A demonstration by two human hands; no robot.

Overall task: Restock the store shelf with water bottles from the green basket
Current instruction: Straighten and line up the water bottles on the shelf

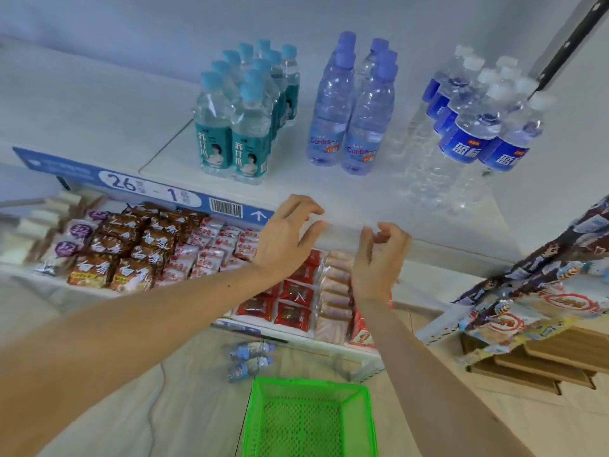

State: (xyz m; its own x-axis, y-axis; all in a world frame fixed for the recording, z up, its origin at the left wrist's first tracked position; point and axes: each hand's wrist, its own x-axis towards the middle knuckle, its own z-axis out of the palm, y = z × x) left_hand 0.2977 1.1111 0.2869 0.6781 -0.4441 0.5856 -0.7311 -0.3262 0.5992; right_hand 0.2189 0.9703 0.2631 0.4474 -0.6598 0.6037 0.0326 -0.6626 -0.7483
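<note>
Restocking looks nearly finished: green basket (308, 420) below the shelf (329, 196) appears empty, two bottles (250, 357) lie beside it, left hand (286, 237) and right hand (379, 262) loosely curled, holding nothing.

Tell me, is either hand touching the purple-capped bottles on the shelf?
Apart. The head view shows bare white shelf between the purple-capped bottles and both the left hand and right hand, which hover empty near the shelf's front edge.

On the top shelf (313, 196) stood three groups of water bottles: one at left (245, 110), one in the middle (352, 107), one at right (474, 127). Snack packets (138, 245) filled the shelf below. On the floor lay two bottles (250, 357), just behind and left of the basket (309, 420).
</note>
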